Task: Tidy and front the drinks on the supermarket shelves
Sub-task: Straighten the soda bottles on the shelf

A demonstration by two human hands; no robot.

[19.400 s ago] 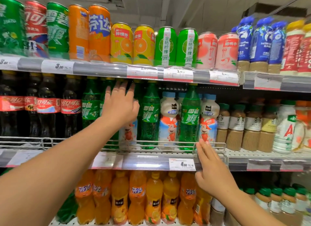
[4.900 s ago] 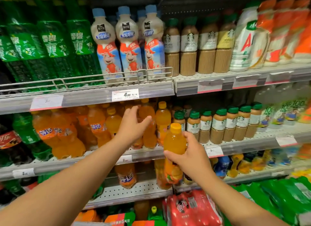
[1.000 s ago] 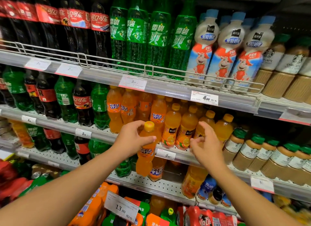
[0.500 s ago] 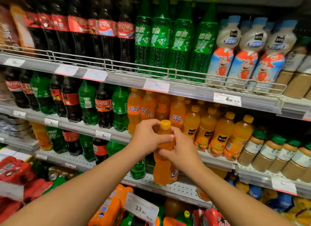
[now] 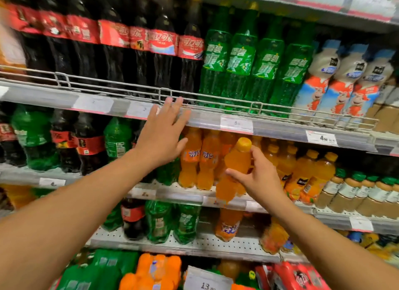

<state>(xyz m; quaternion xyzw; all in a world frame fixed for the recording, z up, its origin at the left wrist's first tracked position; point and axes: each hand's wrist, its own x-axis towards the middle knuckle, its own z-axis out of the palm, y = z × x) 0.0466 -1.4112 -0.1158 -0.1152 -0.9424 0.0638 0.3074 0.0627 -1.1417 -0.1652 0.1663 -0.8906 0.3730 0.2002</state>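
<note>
Supermarket drinks aisle: tiered metal shelves with price tags, rows of cola bottles, green soda bottles, multipacks below.

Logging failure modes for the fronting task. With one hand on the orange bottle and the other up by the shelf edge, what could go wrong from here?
1. The right hand holds the orange soda bottle tilted, in front of the shelf lip; a slip would likely drop it.
2. Pushed in at that tilt, it could topple the orange bottles standing beside it.
3. The open left hand reaches near the wire rail; it might snag there.
</note>
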